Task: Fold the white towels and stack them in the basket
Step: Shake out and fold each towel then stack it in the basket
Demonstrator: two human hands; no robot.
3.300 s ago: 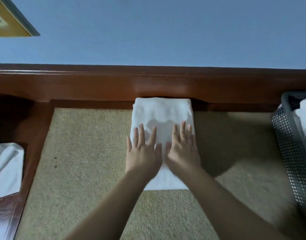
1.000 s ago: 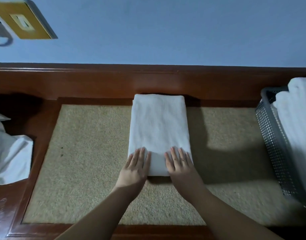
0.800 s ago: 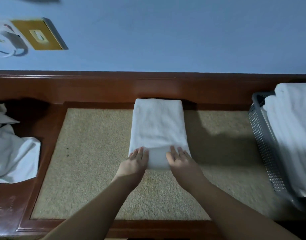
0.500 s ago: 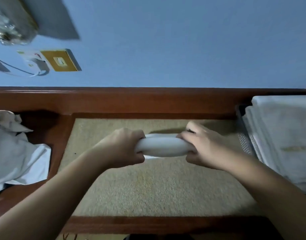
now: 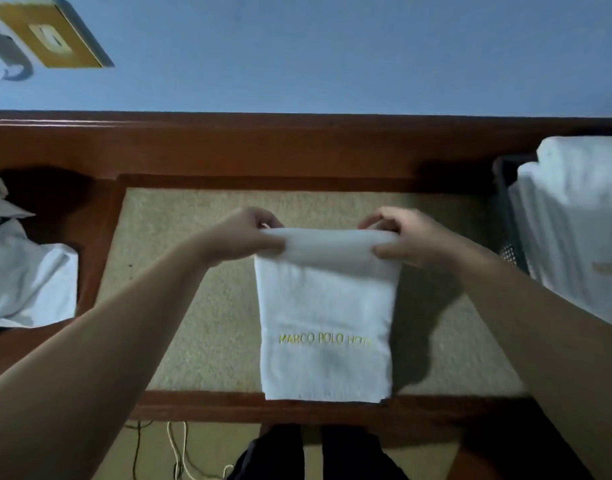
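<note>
Your left hand and right hand each grip an end of the towel's upper fold, fingers curled over the top and thumbs on the near face. The towel hangs from that fold in front of you, over the middle of the surface, and its lower hem falls level with the surface's near wooden edge. Yellow lettering on its face reads MARCO POLO, with a last word too blurred to read. There is bare beige mat on both sides of the towel, wider on the left; the raised wooden back rail closes off the far side. To the right, the dark basket stands near your right hand, cut off by the frame, and the folded towels in it rise above its rim. At the left edge a rumpled white cloth lies well apart from your left hand, also cut off. Behind the rail is a plain blue wall with a yellow plate at upper left, partly out of frame. Below the near edge you can make out floor, some thin cords and dark clothing.
</note>
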